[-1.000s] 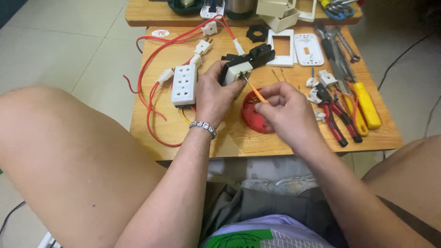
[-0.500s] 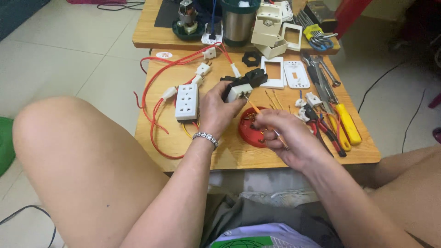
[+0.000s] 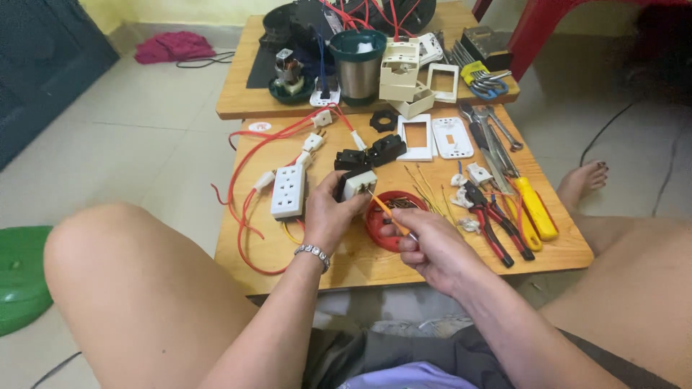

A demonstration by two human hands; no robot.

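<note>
My left hand (image 3: 328,216) holds a small white and black electrical socket part (image 3: 355,183) up over the wooden table (image 3: 360,263). My right hand (image 3: 432,245) grips a thin orange-handled screwdriver (image 3: 386,211), its tip pointing into the socket part. Under both hands sits a round red lid (image 3: 378,225) with small pieces in it. A white multi-outlet block (image 3: 288,191) with red wires (image 3: 241,187) lies just left of my left hand.
Pliers and yellow-handled screwdrivers (image 3: 515,212) lie at the table's right side, white switch plates (image 3: 432,137) behind. A second table (image 3: 238,101) at the back carries a steel cup (image 3: 358,68), white boxes and wrenches. My bare knees flank the table; a green lid (image 3: 21,277) lies on the floor.
The view has tilted up, showing more of the back table. My right hand lifted from the red lid and brought the screwdriver tip to the socket part.
</note>
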